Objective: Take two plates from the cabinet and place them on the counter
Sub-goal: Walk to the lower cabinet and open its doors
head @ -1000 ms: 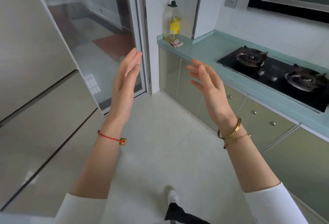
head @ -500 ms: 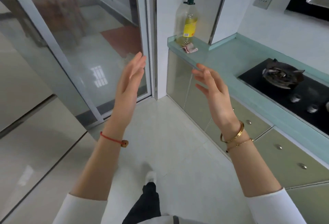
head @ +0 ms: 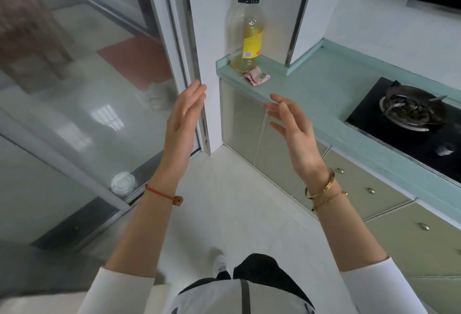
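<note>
No plates are in sight. My left hand [head: 183, 124] is raised in front of me, fingers straight and apart, palm facing right, holding nothing. My right hand [head: 293, 129] is raised opposite it, fingers spread, palm facing left, also holding nothing. The pale green counter [head: 321, 89] runs along the right, from the corner ahead towards me. Below it are green cabinet doors [head: 239, 124] with their fronts closed, and drawers [head: 359, 184] with small metal knobs. My right hand hovers in front of the counter's edge near the corner cabinet.
An oil bottle [head: 247, 32] and a small pink cloth [head: 257, 77] stand on the counter's far end. A black gas hob [head: 411, 119] lies at the right. A glass sliding door [head: 87, 94] fills the left. White floor tiles lie ahead, with my foot [head: 220, 264] below.
The view has swung left and moved closer to the counter's corner end; the bottle and corner cabinet look larger. Both hands stay raised and open.
</note>
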A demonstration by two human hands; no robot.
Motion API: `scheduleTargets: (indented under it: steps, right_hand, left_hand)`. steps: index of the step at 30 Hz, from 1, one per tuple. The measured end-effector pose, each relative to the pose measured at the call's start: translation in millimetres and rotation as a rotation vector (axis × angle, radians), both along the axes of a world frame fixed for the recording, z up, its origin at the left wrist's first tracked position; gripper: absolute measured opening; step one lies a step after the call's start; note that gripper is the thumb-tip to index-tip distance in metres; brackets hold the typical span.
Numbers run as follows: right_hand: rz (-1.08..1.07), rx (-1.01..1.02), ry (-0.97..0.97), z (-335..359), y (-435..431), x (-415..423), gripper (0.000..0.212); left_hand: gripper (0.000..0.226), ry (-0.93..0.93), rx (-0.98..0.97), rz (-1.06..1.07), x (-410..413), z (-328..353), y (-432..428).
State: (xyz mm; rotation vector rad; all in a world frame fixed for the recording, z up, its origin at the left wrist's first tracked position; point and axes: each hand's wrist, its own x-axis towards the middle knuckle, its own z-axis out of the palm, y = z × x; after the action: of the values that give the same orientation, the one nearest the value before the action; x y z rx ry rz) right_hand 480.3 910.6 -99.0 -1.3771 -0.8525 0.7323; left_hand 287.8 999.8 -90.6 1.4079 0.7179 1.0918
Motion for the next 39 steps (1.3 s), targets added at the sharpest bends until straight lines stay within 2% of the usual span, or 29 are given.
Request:
scheduleTargets:
  steps: [11,19,31,39]
  right_hand:
    - [-0.099,-0.030,-0.011,-17,139,49,0.035]
    - [-0.153,-0.069,-0.013,-24,217,93,0.035]
    - [-0.337,-0.063,0.019,-50,279,96,0.027]
    - [-0.398,-0.066,0.014,-118,296,89,0.031]
  left_hand:
    - [0.050,0.045,-0.175,-0.069,71,-25,152]
    - [0.046,0.073,-0.237,-0.093,119,-39,238]
    - [0.037,0.143,-0.359,-0.268,157,-75,323]
    - [0.032,0.148,-0.444,-0.316,171,-139,348]
